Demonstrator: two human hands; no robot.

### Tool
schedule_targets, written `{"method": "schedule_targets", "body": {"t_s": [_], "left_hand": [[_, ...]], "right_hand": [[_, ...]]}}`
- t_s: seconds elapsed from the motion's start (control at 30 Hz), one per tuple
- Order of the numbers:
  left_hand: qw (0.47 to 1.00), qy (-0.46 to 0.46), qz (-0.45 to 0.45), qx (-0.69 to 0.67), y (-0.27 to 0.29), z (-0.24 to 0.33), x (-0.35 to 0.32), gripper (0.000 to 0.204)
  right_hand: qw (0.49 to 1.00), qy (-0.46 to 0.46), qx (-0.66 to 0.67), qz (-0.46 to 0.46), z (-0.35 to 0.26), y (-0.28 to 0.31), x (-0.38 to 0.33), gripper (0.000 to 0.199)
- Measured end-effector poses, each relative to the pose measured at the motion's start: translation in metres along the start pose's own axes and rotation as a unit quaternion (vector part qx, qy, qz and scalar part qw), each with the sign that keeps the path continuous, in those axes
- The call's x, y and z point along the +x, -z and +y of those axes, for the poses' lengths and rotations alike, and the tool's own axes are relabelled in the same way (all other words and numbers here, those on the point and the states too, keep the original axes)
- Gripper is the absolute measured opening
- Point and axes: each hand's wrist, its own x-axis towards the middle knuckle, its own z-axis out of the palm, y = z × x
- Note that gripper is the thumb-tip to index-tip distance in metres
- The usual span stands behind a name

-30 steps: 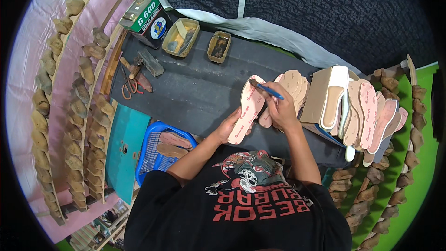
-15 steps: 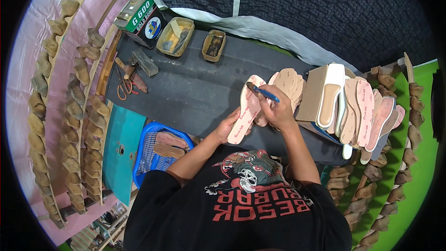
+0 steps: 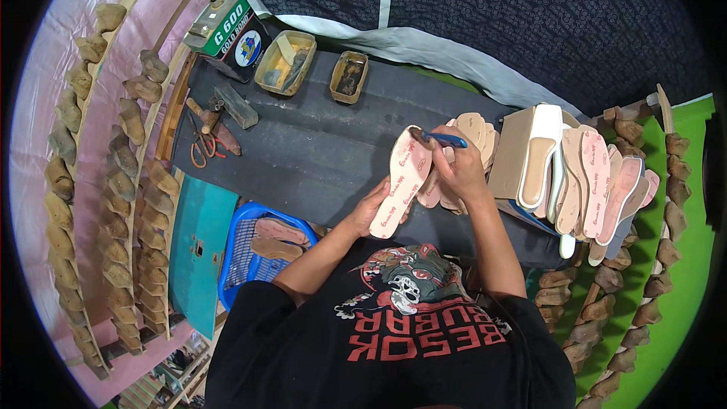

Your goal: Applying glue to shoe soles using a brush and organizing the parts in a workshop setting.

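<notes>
A pale pink insole (image 3: pixel 407 174) with red print is held slantwise over the dark table by my left hand (image 3: pixel 371 208), which is closed around its narrower lower part. In my right hand (image 3: pixel 460 170) is a brush (image 3: pixel 447 138) with a blue handle, gripped between the fingers. Its dark bristles touch the insole's broad upper end near the right edge. Just behind my right hand lies a fanned pile of tan and pink insoles (image 3: pixel 471 127), partly hidden by that hand.
More insoles (image 3: pixel 594 182) and a cardboard box (image 3: pixel 515 153) stand on the table's right. At the left are a metal can (image 3: pixel 235 42), two shallow tubs (image 3: pixel 268 76), a grey block (image 3: pixel 236 106), and scissors (image 3: pixel 203 148). A blue basket (image 3: pixel 227 257) holds insoles. Shoe lasts (image 3: pixel 125 155) line side racks.
The brush has shifted right across the insole's upper end to its edge, and its handle lies flatter. My right hand has moved slightly right; my left hand keeps its hold.
</notes>
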Motion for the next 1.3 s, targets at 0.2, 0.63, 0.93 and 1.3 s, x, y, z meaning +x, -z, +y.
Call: {"method": "schedule_targets", "body": {"t_s": [0.2, 0.63, 0.93, 1.3], "left_hand": [[1.000, -0.013, -0.005, -0.006, -0.001, 0.011, 0.002, 0.051], [0.999, -0.016, 0.013, -0.045, 0.017, 0.023, -0.008, 0.050], [0.992, -0.080, 0.087, -0.051, 0.045, 0.065, -0.056, 0.048], [0.993, -0.062, 0.052, -0.082, 0.080, 0.092, -0.067, 0.046]], "right_hand": [[1.000, -0.016, -0.013, 0.008, -0.008, 0.001, -0.009, 0.015], [0.999, -0.025, 0.022, 0.004, -0.012, -0.045, 0.036, 0.019], [0.997, -0.035, 0.057, 0.037, 0.003, -0.111, 0.091, 0.022], [0.989, -0.150, -0.001, -0.004, 0.033, -0.172, 0.127, 0.023]]}}
